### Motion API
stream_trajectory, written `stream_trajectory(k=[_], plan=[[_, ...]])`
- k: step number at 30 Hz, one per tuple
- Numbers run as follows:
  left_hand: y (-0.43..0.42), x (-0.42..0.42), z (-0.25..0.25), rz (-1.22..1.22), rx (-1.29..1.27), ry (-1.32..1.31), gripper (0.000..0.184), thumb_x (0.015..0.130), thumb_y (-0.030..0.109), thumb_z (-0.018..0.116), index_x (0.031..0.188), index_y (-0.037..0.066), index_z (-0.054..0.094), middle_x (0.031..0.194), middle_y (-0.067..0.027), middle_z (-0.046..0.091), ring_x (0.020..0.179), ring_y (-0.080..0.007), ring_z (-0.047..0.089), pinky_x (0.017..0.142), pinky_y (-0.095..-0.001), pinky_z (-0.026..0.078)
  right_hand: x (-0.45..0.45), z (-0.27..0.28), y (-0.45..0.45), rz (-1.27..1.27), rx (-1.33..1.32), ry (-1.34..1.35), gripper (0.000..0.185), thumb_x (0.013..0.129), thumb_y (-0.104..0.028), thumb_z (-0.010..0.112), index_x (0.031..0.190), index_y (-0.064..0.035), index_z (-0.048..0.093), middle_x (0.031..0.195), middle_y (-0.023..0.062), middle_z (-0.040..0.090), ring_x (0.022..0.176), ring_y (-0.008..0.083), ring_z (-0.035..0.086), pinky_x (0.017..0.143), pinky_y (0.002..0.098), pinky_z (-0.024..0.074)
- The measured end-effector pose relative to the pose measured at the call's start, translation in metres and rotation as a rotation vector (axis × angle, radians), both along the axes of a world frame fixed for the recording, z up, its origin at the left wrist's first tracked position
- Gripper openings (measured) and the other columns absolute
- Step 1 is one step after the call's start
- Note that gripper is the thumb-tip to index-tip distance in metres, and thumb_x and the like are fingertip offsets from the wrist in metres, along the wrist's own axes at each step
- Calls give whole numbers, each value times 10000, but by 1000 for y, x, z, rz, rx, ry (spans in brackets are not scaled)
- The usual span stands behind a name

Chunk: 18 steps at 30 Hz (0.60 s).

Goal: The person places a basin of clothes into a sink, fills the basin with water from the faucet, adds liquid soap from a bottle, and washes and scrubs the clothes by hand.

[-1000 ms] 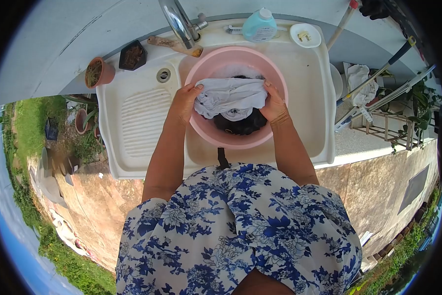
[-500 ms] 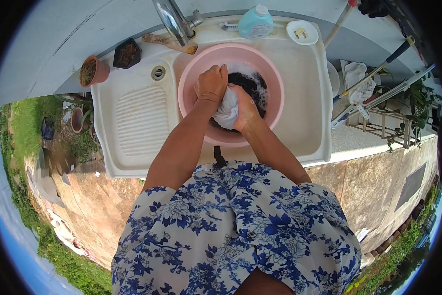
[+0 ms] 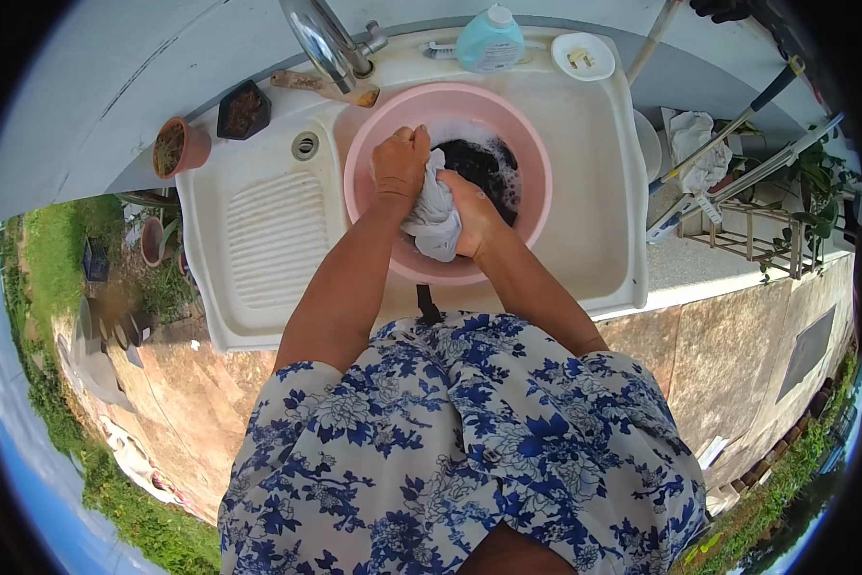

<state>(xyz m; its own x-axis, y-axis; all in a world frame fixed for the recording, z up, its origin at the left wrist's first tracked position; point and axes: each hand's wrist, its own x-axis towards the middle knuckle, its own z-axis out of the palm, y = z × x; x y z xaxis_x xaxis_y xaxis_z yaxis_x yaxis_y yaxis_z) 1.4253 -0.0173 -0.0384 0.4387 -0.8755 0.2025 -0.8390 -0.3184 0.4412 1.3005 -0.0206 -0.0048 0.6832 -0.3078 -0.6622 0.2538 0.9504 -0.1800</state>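
A bunched, wet-looking white cloth (image 3: 435, 222) is held between my two hands over a pink basin (image 3: 544, 182). My left hand (image 3: 399, 165) is closed in a fist at the cloth's upper left side. Around its right side wraps my right hand (image 3: 471, 213), fingers partly hidden by the fabric. Below them in the basin lies dark fabric (image 3: 479, 169) in soapy water, with white suds (image 3: 462, 131) along its far edge and right side.
The basin stands in a white sink (image 3: 599, 230) with a ribbed washboard (image 3: 276, 235) at left. Behind are a tap (image 3: 324, 48), a wooden-handled brush (image 3: 326, 86), a blue detergent bottle (image 3: 489, 43) and a soap dish (image 3: 583, 57). Potted plants (image 3: 182, 149) stand left; long handles (image 3: 728, 129) lean right.
My left hand has shifted slightly left and away from my right hand. The cloth between them shows more of its length and hangs looser.
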Motion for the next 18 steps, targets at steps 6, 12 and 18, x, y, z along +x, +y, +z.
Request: stream_trajectory(k=[6,12,18], plan=[[19,42,-14,379,276,764,445,849,415,528,945,-9,624,917,-236,623,883,-353,607,823,-429,461,-51,-71,-63,-72,-510,477,403,827,-313,597,1124,-47,539,1063,136,606,979,281,593,813,406,481],[76,42,-67,0,529,343,509,814,317,568,1233,38,494,1092,-226,575,1025,-351,557,909,-408,432,-93,-151,-23,464,-1498,1145,592,756,-325,657,1230,-33,457,1212,189,506,1137,310,490,925,441,415],[88,4,-71,-75,614,320,489,796,158,562,1276,141,468,1112,-194,565,1038,-373,556,884,-453,446,-78,-118,-16,778,-1410,1240,423,742,-300,664,1129,-166,558,1167,136,515,1115,302,480,916,453,413]])
